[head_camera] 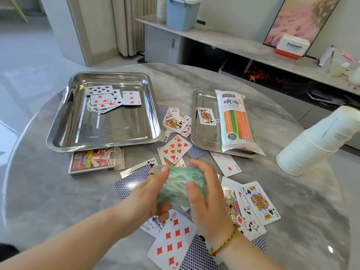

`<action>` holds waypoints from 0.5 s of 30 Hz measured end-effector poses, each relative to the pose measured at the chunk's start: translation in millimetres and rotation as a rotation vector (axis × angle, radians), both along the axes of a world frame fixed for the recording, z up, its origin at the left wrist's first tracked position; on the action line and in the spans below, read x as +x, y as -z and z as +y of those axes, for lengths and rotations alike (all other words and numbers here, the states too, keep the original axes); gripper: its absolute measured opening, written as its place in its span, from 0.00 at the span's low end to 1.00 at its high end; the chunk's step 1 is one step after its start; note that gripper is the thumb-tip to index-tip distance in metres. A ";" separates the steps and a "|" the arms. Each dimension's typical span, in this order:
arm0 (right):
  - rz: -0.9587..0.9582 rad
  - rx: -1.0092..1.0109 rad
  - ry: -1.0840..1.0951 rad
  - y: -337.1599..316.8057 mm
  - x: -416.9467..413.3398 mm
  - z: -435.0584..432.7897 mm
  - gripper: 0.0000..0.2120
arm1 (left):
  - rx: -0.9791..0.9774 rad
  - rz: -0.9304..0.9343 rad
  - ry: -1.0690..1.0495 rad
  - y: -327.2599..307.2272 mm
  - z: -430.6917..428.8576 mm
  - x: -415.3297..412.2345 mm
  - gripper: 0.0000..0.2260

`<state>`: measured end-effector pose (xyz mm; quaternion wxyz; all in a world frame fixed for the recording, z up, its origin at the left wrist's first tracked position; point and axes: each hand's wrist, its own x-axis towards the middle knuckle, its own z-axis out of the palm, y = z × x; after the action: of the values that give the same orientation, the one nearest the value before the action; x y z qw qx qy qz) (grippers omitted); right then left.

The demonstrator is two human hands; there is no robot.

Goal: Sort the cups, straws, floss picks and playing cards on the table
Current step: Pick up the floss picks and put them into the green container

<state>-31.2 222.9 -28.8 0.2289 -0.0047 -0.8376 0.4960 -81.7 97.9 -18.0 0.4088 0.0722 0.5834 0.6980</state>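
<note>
Both my hands hold a translucent green box of floss picks [178,187] above the scattered playing cards [174,151] in the middle of the table. My left hand [150,193] grips its left end, my right hand [206,199] its right end. The large steel tray [58,137] at the left holds a few face-up cards [109,99] and some white floss picks [90,108]. A smaller steel tray [198,139] at the right holds a jack card [205,115] and a bag of coloured straws [236,121]. A stack of white paper cups [315,141] lies tilted at the far right.
A card box [96,161] lies in front of the large tray. More cards [253,205] lie face up and face down near my wrists. Behind the round marble table [48,191] runs a low shelf with a blue bin [182,12] and a tissue box [292,46].
</note>
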 end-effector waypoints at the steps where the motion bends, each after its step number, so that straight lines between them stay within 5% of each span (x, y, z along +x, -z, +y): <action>1: 0.044 0.028 0.005 1.8 -0.6 1.0 0.21 | 0.012 -0.030 -0.013 -0.7 0.8 1.0 0.29; 10: 0.031 0.089 -0.060 -0.9 -5.0 6.6 0.20 | -0.067 -0.024 -0.127 -0.2 4.9 3.4 0.17; 15: -0.050 0.058 -0.065 -2.8 -4.2 5.8 0.11 | -0.046 0.137 -0.171 7.1 4.6 3.1 0.27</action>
<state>-35.4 228.7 -26.0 0.1915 0.0166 -0.8569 0.4782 -78.7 102.6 -25.1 0.3087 0.0603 0.6299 0.7102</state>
